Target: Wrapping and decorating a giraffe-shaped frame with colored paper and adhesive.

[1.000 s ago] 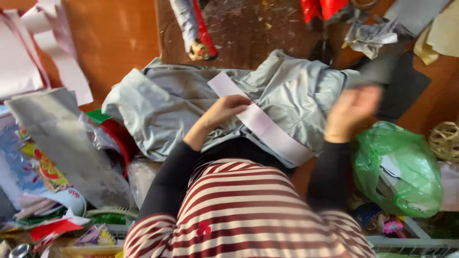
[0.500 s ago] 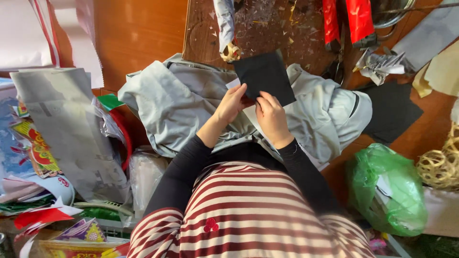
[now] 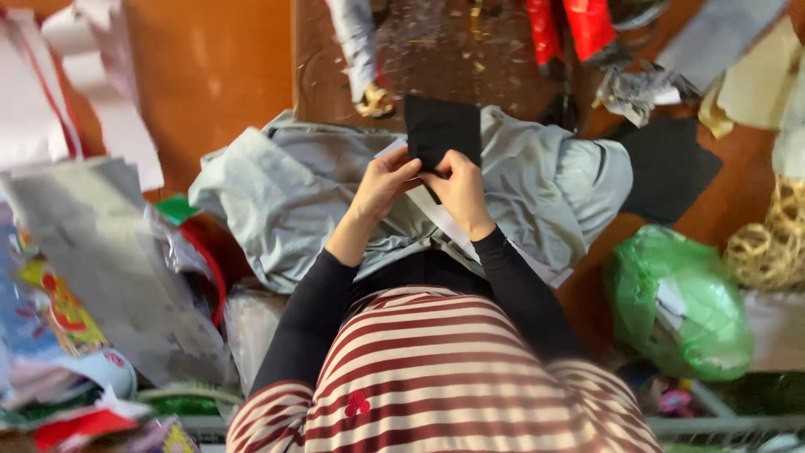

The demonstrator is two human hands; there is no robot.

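Observation:
A black fabric piece (image 3: 442,127) is held upright over a crumpled grey cloth (image 3: 293,193) in my lap. My left hand (image 3: 381,183) pinches its lower left edge. My right hand (image 3: 459,186) grips its lower right edge, and the two hands touch each other. A white strip (image 3: 449,226) lies diagonally on the grey cloth beneath my hands. My sleeves are black and my top is striped red and white.
Another black fabric piece (image 3: 667,168) lies on the brown surface at right. A green plastic bag (image 3: 679,302) sits at lower right, with a straw-coloured tangle (image 3: 771,243) beside it. Grey sheets and colourful paper (image 3: 92,268) pile up at left. Red items (image 3: 570,29) lie at the top.
My right hand came in from the right with the black piece and joined my left hand. Both hands now hold it at its lower edge, closer together than before.

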